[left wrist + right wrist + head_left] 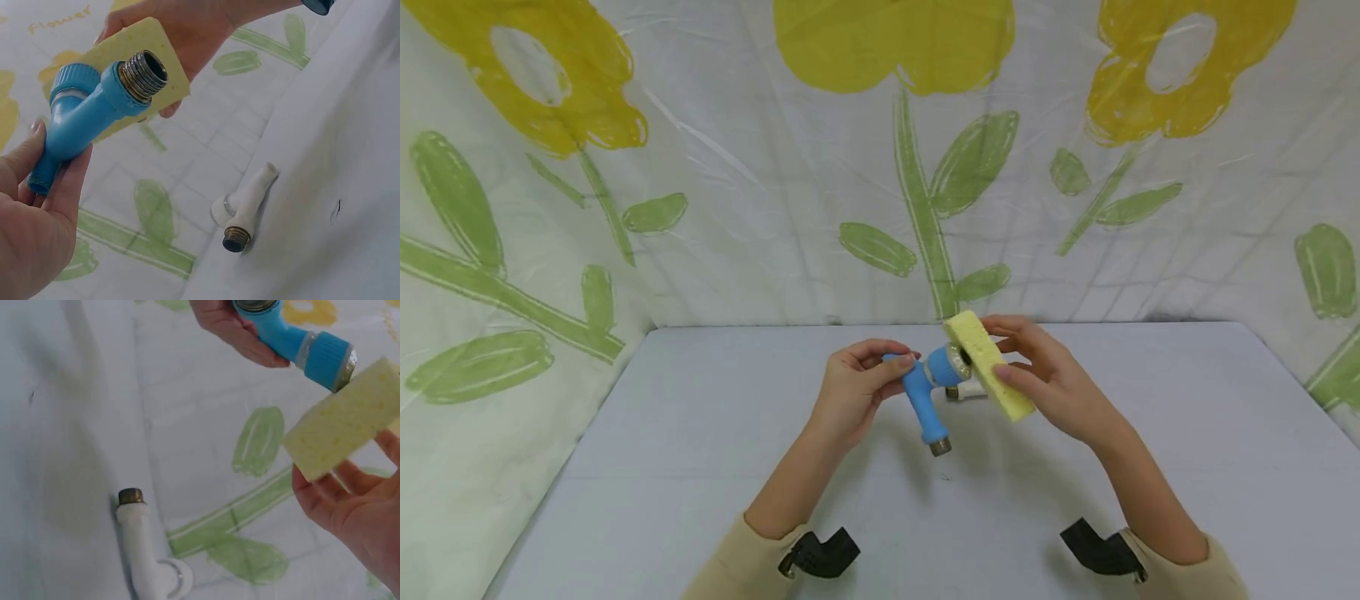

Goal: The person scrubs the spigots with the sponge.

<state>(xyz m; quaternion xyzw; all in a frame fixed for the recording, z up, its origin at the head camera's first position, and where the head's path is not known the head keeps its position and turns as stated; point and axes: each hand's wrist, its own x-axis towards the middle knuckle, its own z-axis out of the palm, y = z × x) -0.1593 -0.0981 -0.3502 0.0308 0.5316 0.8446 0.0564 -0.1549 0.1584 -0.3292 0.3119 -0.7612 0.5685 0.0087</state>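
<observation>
My left hand (853,396) pinches a blue plastic branched pipe fitting (919,398) by its narrow end, thumb on the near side. A threaded metal end (145,74) shows on the fitting in the left wrist view, beside a ribbed collar on its side branch. Between thumb and fingers, my right hand (1063,387) holds a yellow rectangular sponge (985,362) by its outer side. The sponge's flat face is right at the mouth of the side branch. Both things are held up above the table.
Behind the sponge, a similar white fitting (139,544) with a brownish threaded end lies on the white-covered table (700,500). A plastic sheet (737,208) painted with flowers hangs along the table's back and sides. Black wrist mounts (827,554) sit at both sleeves.
</observation>
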